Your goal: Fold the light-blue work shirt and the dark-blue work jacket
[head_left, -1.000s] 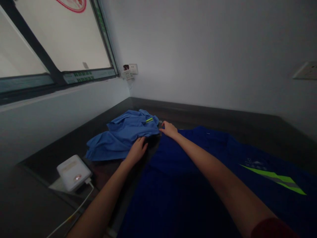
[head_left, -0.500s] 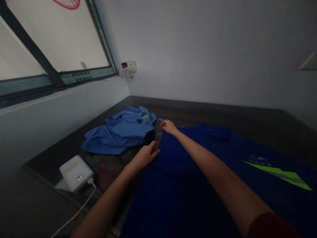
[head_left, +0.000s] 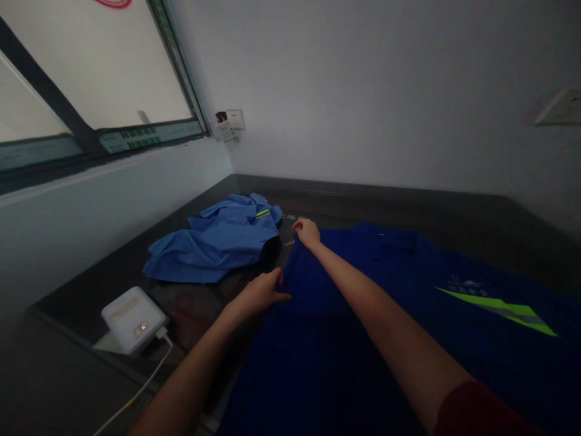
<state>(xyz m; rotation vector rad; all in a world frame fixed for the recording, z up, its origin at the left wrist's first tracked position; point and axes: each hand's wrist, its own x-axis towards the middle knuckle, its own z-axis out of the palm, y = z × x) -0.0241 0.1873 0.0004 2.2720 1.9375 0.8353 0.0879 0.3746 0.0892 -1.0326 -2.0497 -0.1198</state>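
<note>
A dark blue work jacket (head_left: 345,303) lies spread over the dark tabletop, its collar at the far side and a yellow-green and grey reflective strip to the right. At its far left corner, my right hand (head_left: 307,234) pinches the edge of the cloth between curled fingers. Lower down that same left edge is my left hand (head_left: 261,292), thumb and fingers apart, with the thumb tip over the fabric. A lighter blue work garment (head_left: 218,245), loosely crumpled, rests just beyond my left hand.
A white box-shaped device (head_left: 135,319) with a plugged-in white cable (head_left: 152,378) sits at the table's left. The dark table (head_left: 408,203) meets the wall at the back. Wall sockets (head_left: 235,119) are in the corner beside a window (head_left: 113,72).
My left hand has slid slightly down and nearer along the jacket's left edge, its thumb and fingers wider apart. My right hand stays at the far corner. The view has shifted a little right.
</note>
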